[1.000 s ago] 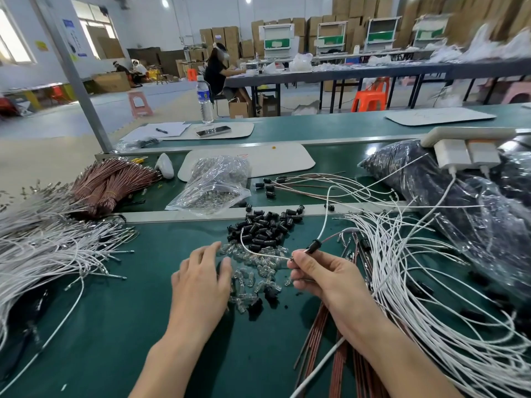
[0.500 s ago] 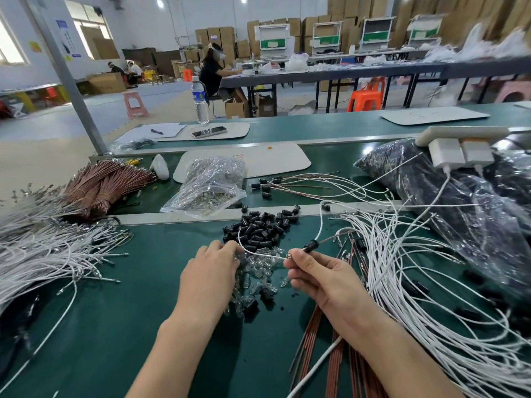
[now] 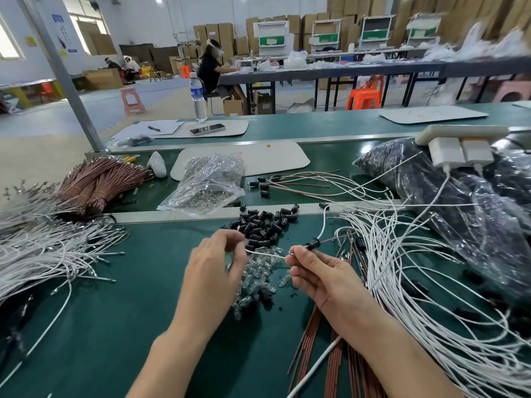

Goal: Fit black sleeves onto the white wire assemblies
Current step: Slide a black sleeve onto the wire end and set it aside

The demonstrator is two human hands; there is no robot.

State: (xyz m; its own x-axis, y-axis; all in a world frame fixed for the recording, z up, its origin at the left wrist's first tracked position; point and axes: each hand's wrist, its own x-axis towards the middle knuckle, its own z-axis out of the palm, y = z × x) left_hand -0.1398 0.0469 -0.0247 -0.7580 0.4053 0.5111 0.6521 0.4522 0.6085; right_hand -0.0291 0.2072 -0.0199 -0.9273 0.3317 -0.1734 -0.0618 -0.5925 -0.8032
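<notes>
My right hand (image 3: 319, 275) pinches a white wire (image 3: 265, 253) near its metal tip, with a black sleeve (image 3: 313, 243) sitting on the assembly just past my thumb. My left hand (image 3: 214, 271) is raised over a pile of small clear bulbs (image 3: 255, 278), its fingertips curled and pinched at the wire's left bend; what they hold is hidden. A heap of loose black sleeves (image 3: 263, 225) lies just beyond both hands on the green bench (image 3: 100, 326).
White wires are piled at the left (image 3: 37, 248) and spread at the right (image 3: 416, 268). Brown wire bundles (image 3: 97, 182) lie at back left, more brown wires (image 3: 336, 357) under my right forearm. A clear bag of parts (image 3: 207, 185) and a large bag of black parts (image 3: 459, 202) sit behind.
My left hand went from lying flat on the bench to the bulb pile, then lifted with its fingers curled at the wire. My right hand stayed holding the wire.
</notes>
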